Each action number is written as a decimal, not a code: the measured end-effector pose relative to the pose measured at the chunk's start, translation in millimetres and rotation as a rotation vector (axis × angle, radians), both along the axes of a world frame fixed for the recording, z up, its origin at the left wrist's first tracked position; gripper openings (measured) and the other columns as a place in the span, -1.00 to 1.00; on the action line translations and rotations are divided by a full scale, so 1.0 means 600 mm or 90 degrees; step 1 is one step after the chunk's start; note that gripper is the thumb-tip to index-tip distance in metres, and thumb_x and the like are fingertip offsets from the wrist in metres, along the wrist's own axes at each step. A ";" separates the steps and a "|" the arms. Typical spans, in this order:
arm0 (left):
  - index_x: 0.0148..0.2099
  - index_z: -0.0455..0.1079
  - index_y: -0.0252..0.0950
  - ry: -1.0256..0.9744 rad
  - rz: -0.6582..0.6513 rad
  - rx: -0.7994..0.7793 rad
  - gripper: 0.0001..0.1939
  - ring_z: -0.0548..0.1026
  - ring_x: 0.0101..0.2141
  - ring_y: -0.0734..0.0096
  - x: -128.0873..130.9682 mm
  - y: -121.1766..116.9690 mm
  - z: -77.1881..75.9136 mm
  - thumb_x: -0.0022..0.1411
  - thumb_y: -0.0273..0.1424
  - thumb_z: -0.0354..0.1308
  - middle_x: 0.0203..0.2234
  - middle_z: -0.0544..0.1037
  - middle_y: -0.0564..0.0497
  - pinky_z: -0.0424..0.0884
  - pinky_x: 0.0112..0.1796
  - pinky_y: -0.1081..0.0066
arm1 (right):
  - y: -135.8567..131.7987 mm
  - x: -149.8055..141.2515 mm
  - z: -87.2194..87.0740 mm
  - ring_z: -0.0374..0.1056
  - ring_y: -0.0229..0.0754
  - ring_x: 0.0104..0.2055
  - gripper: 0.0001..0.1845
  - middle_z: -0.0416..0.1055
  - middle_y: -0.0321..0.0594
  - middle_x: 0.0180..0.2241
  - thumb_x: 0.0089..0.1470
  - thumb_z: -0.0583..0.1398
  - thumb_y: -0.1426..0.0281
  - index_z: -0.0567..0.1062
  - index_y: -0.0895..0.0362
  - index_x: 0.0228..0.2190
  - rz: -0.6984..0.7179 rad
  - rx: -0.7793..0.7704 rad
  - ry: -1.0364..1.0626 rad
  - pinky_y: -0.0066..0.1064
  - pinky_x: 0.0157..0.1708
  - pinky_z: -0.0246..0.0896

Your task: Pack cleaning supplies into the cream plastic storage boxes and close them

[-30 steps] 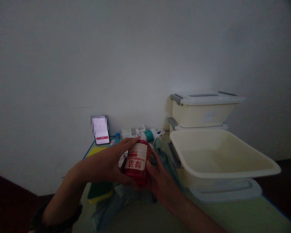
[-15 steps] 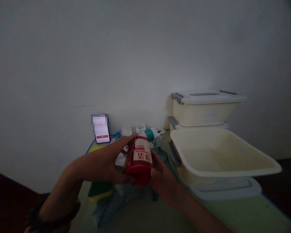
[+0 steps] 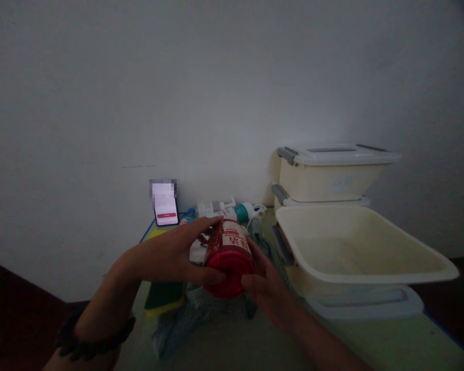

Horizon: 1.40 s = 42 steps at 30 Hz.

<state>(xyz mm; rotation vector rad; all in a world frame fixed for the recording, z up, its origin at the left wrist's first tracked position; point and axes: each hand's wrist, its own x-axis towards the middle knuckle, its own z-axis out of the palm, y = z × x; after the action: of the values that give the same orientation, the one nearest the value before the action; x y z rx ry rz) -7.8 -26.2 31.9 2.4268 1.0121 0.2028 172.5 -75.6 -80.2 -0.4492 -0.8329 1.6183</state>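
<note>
Large red characters and smaller lines of print run across the cream label [image 3: 234, 237] of the red bottle [image 3: 230, 258], too dim and small to read surely; beyond it, a teal-and-white bottle [image 3: 242, 212] also bears print too small to make out. Both hands — left [image 3: 180, 253] and right [image 3: 268, 286] — clasp the red bottle from either side over the blue-green cloth [image 3: 195, 314] on the tabletop [image 3: 375, 345]. Its long axis runs away from the wearer — round red end nearest, far end leaning slightly left.

Dim light. Plain grey wall [image 3: 216, 93] behind pale-green tabletop [image 3: 394, 337], blue edge [image 3: 450, 338].
</note>
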 end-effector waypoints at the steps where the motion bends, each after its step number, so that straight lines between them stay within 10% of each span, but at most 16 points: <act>1: 0.30 -0.08 -0.23 0.001 0.000 0.002 -0.08 0.41 -0.04 0.14 0.000 0.000 0.000 0.00 0.01 0.18 0.11 0.32 -0.15 0.35 -0.03 0.22 | -0.001 0.001 0.001 0.32 0.00 0.02 -0.22 0.27 -0.18 0.10 -0.33 0.41 0.40 0.31 -0.02 -0.01 -0.008 0.008 -0.012 -0.15 -0.04 0.27; 10: 0.28 0.03 -0.25 0.026 0.040 -0.024 -0.12 0.45 -0.11 0.12 -0.005 -0.001 0.006 0.00 0.06 0.15 -0.02 0.45 -0.14 0.40 -0.13 0.26 | -0.002 0.001 -0.003 0.38 0.02 -0.08 -0.42 0.40 -0.18 -0.05 -0.29 0.39 0.29 0.42 0.02 -0.14 -0.039 0.003 -0.097 -0.13 -0.15 0.31; 21: 0.34 -0.30 -0.25 0.018 0.007 -0.082 0.02 0.38 0.03 0.12 -0.006 0.002 0.000 0.02 -0.01 0.17 0.09 0.36 -0.23 0.30 0.01 0.19 | -0.002 -0.003 -0.016 0.39 -0.03 -0.08 -0.47 0.39 -0.16 -0.03 -0.20 0.34 0.31 0.41 0.04 -0.11 -0.060 -0.033 -0.029 -0.20 -0.18 0.34; 29: 0.34 -0.23 -0.26 0.013 -0.020 0.046 0.06 0.32 0.06 0.07 -0.010 0.002 -0.015 -0.10 -0.23 0.29 0.18 0.23 -0.21 0.28 0.03 0.19 | -0.001 0.015 -0.002 0.47 -0.10 -0.23 -0.20 0.40 -0.12 -0.05 -0.11 0.31 0.24 0.08 -0.04 0.11 0.142 -0.064 -0.006 -0.23 -0.36 0.43; 42: 0.29 -0.14 -0.31 -0.013 -0.040 0.037 -0.02 0.28 0.10 0.10 -0.002 0.005 -0.022 -0.04 -0.07 0.24 0.22 0.11 -0.23 0.25 0.08 0.20 | -0.003 0.010 -0.012 0.47 -0.11 -0.28 0.00 0.42 -0.19 -0.11 -0.29 0.39 0.17 0.05 -0.15 0.15 0.072 -0.031 -0.023 -0.29 -0.43 0.40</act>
<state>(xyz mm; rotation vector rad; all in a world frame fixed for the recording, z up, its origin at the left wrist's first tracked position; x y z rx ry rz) -9.0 -23.4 18.7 2.4999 0.9312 0.2387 178.2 -77.5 -87.2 -0.4742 -0.8605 1.7430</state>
